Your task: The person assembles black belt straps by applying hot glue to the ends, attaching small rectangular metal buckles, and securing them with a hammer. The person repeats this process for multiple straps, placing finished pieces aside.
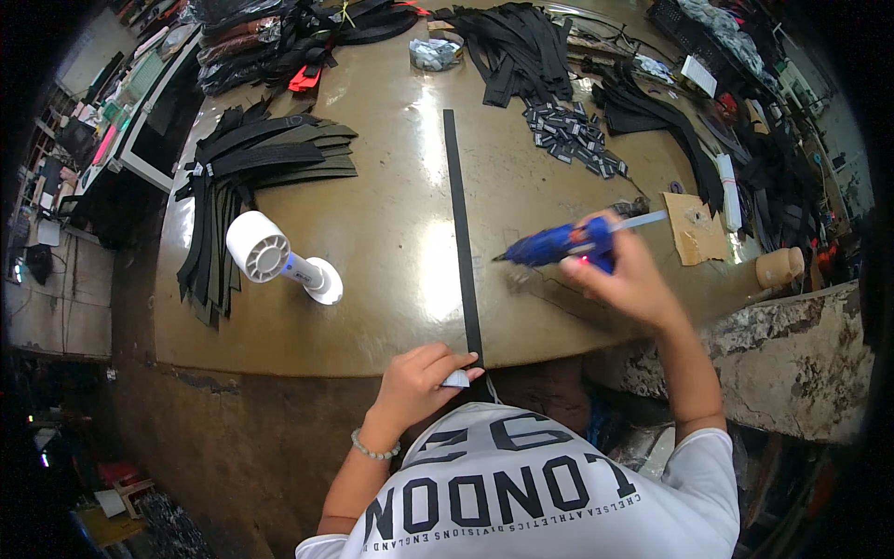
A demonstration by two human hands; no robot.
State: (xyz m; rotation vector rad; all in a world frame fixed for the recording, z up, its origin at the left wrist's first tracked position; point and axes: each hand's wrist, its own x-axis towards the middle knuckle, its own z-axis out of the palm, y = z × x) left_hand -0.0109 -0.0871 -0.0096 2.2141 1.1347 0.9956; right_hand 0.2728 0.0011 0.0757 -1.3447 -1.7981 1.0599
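A long black strap (pixel 459 224) lies straight down the middle of the brown worktable (pixel 391 233), from the far middle to the near edge. My left hand (pixel 421 377) pinches the strap's near end at the table edge, with a small white piece under its fingers. My right hand (pixel 622 270) holds a blue glue gun (pixel 557 244) just right of the strap, its nozzle pointing left at it and hovering a little short of it. A pale glue stick sticks out of the gun's back.
A white handheld fan (pixel 275 256) stands left of the strap. Piles of black and olive straps (pixel 256 168) lie at the left and back. Small black tags (pixel 573 135), a cardboard scrap (pixel 697 228) and a tape roll (pixel 436 51) sit at the right and rear.
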